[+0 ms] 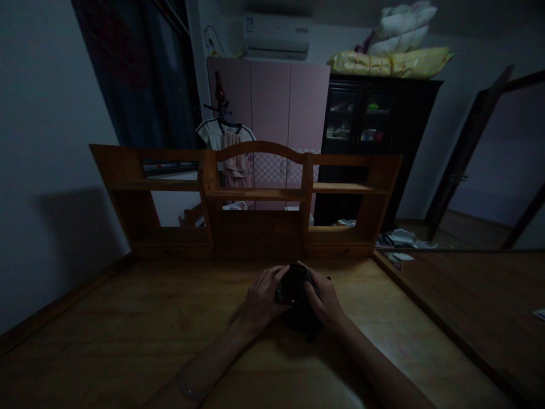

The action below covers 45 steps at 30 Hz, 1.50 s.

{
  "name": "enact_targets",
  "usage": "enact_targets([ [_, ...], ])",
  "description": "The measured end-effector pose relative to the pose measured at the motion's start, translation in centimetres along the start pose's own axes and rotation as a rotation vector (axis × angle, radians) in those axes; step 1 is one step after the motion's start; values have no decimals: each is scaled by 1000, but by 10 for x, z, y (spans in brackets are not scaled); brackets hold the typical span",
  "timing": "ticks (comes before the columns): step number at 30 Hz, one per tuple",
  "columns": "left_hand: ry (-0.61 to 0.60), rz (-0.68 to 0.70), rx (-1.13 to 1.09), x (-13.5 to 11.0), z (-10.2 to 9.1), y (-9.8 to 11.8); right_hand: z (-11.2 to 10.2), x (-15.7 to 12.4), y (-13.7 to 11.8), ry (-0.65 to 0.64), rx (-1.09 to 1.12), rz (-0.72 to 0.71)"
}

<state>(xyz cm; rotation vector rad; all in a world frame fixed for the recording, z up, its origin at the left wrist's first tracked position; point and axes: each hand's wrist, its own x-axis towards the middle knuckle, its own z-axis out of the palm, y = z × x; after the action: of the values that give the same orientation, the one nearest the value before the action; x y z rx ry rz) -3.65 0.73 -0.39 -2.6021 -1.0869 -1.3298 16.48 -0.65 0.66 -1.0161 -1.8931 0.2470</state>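
A dark, rounded object with a glossy front [293,286] is held between both hands over the wooden desk [170,329]; the dim light hides its exact kind. My left hand [264,295] curves around its left side, thumb low and fingers along the top. On the opposite side, my right hand [322,294] wraps it with the thumb across its near face. Beneath the hands is a black shape, either part of the object or its shadow; I cannot tell which. A bracelet [187,382] circles my left forearm.
A wooden shelf unit [258,195] with several compartments stands along the desk's back edge. White wall [51,227] borders the left. A raised wooden rim [426,307] runs down the right side. Behind are a pink wardrobe [270,108] and a dark cabinet [395,119].
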Motion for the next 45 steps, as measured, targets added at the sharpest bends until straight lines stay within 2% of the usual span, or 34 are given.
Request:
enact_targets([
  [6,21,-12,-9,0,2,1,2,2,-6,-4,6,9],
  [12,2,39,51,-2,2,-1,1,5,-16,-22,67,38],
  [27,39,84,204,-3,-1,-2,3,12,-13,-135,341,162],
  [30,46,85,214,-3,-2,0,6,10,-13,-97,294,149],
  [35,49,30,215,-4,-1,0,10,7,-15,185,-2,155],
  [37,28,3,196,-4,-1,0,12,5,-15,240,-99,169],
  [41,0,13,194,-4,0,2,19,1,-9,168,-174,293],
  [45,6,60,237,-4,1,1,24,0,-4,106,-54,327],
])
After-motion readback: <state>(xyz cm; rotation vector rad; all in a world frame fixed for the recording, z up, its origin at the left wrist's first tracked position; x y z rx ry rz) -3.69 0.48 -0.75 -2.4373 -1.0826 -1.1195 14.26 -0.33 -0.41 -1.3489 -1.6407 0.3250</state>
